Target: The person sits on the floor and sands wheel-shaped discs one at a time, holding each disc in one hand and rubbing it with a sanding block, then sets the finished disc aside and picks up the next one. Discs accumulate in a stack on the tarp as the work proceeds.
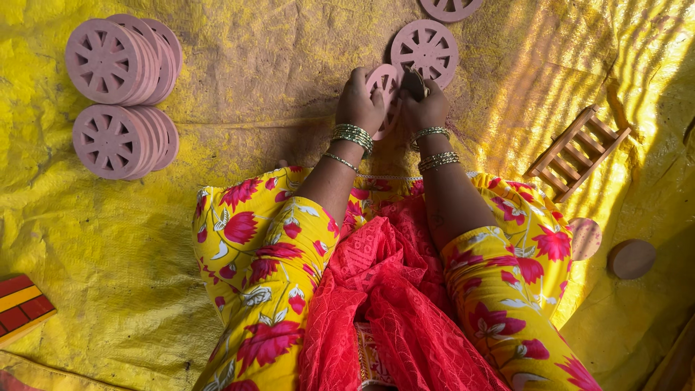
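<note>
My left hand (358,101) grips a pink spoked wheel (384,83) held upright over the yellow sheet (275,65). My right hand (423,108) is closed on a small dark piece (414,81) pressed against that wheel's right side. Just beyond the hands a second pink wheel (425,48) lies flat on the sheet. Bangles circle both wrists. My knees, in yellow flowered cloth, frame the hands from below.
Two stacks of pink wheels (119,58) (121,141) lie at the far left. Another wheel (449,7) shows at the top edge. A small wooden ladder frame (578,150) and two round wooden discs (585,237) (631,258) sit at the right. A red-and-yellow block (20,308) is at lower left.
</note>
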The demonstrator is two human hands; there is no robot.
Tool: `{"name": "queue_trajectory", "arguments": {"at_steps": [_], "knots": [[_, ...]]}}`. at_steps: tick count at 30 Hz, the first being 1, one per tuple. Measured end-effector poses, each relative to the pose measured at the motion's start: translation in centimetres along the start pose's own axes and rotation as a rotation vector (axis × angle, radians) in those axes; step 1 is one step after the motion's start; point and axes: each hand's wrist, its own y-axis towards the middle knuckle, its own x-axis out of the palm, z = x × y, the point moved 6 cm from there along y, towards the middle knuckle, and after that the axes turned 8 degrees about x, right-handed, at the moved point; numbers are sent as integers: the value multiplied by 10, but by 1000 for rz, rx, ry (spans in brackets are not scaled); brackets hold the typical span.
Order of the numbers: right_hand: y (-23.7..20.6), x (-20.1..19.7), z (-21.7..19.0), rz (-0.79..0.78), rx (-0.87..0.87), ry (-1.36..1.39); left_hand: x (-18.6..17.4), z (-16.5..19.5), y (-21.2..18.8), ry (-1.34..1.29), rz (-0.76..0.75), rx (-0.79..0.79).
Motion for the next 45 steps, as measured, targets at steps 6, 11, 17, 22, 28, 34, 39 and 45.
{"name": "queue_trajectory", "arguments": {"at_steps": [6,11,17,22,28,34,39,45], "knots": [[0,11,5,-192,38,69,-5,-19,4,-52,51,-138],[-5,9,-5,-158,-64,-73,-5,-26,4,-89,30,-196],[-3,11,4,-239,83,-14,-5,-24,3,-84,46,-211],[-3,14,3,-248,79,76,-7,-19,4,-18,45,-157],[-8,14,-5,-205,20,-38,-6,-20,4,-56,40,-178],[-2,16,-3,-320,45,65,-5,-21,4,-9,41,-167],[-5,15,1,-229,52,-37,-5,-23,4,-33,51,-157],[8,9,5,-394,78,-68,-1,-17,3,43,-27,-131]]}}
